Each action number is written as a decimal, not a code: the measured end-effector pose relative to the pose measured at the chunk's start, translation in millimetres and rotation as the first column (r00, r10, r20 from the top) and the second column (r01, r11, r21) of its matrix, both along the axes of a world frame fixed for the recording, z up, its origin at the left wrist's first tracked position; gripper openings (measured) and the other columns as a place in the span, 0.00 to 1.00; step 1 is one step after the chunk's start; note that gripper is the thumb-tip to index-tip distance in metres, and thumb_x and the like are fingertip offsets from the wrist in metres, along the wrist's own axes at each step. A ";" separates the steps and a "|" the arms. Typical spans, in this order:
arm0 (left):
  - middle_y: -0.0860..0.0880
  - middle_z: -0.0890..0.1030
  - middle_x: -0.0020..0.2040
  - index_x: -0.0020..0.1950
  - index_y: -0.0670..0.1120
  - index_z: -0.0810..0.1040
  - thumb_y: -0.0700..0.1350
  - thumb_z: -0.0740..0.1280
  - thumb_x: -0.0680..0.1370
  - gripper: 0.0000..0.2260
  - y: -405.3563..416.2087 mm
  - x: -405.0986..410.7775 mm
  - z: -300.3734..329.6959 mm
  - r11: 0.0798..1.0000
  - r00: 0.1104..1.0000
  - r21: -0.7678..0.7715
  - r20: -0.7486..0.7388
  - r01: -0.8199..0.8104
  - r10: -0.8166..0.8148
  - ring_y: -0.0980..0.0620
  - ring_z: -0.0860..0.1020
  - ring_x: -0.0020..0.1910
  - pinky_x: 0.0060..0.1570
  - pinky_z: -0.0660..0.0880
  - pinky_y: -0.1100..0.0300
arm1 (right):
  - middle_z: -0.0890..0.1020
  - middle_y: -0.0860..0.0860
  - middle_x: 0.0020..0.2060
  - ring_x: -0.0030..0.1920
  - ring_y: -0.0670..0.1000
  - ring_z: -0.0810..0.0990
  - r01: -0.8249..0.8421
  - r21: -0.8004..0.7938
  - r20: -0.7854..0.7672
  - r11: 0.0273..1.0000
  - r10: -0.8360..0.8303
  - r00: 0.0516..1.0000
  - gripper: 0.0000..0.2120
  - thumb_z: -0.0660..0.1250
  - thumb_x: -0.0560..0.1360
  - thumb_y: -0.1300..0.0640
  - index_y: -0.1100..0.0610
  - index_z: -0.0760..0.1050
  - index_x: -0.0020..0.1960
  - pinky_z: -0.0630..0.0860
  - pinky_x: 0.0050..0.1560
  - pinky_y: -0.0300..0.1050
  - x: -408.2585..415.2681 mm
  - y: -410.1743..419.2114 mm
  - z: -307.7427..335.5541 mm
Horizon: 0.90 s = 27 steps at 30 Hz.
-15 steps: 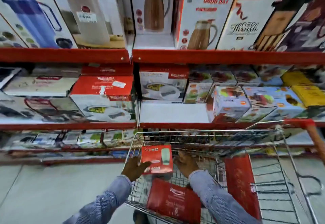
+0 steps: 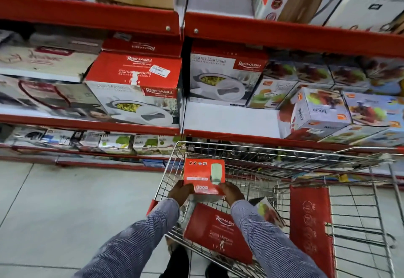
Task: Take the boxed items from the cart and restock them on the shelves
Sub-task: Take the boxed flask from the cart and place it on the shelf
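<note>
Red box (image 2: 204,176) lifted higher — both hands gripping, above cart (image 2: 271,157).

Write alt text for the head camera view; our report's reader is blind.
Two hands, left hand and right hand, hold a small red box above a wire cart that holds more red boxes, facing red shelves stocked with boxed kitchenware.
</note>
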State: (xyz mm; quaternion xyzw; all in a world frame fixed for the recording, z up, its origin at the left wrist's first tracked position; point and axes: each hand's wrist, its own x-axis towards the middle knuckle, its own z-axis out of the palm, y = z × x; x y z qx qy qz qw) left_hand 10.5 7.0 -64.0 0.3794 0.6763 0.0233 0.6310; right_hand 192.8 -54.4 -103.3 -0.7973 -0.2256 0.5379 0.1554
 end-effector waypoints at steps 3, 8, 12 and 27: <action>0.45 0.79 0.51 0.53 0.49 0.78 0.39 0.64 0.75 0.10 -1.4 -1.0 14.7 0.996 0.993 0.021 0.083 -0.091 0.089 0.44 0.75 0.52 0.56 0.69 0.51 | 0.82 0.51 0.52 0.48 0.52 0.76 0.099 0.068 0.000 0.993 -0.099 0.995 0.16 0.63 0.72 0.44 0.50 0.80 0.54 0.68 0.43 0.40 -7.7 -5.4 39.1; 0.51 0.83 0.53 0.47 0.63 0.81 0.51 0.64 0.62 0.16 -1.7 -9.5 37.9 0.985 0.988 0.164 0.150 -0.056 0.031 0.44 0.77 0.55 0.61 0.73 0.43 | 0.79 0.46 0.53 0.53 0.50 0.74 0.387 0.309 -0.076 0.869 -0.383 0.921 0.24 0.67 0.65 0.45 0.50 0.79 0.60 0.67 0.53 0.41 -14.4 -24.0 90.0; 0.51 0.82 0.51 0.50 0.63 0.80 0.43 0.67 0.69 0.16 -9.8 -9.6 98.8 0.935 0.962 0.320 0.264 -0.151 0.065 0.47 0.78 0.50 0.46 0.74 0.57 | 0.81 0.47 0.56 0.52 0.46 0.79 0.378 0.502 -0.121 0.778 -0.369 0.921 0.27 0.66 0.64 0.41 0.48 0.78 0.62 0.73 0.46 0.37 -12.1 -29.6 132.6; 0.56 0.77 0.60 0.68 0.53 0.72 0.37 0.77 0.66 0.33 31.4 -17.0 313.1 0.288 0.943 0.952 0.184 -0.101 -0.278 0.59 0.81 0.52 0.42 0.82 0.62 | 0.80 0.48 0.60 0.58 0.45 0.81 -0.004 0.973 0.043 0.230 -0.165 0.985 0.28 0.66 0.66 0.65 0.48 0.74 0.64 0.79 0.53 0.39 20.4 7.1 352.2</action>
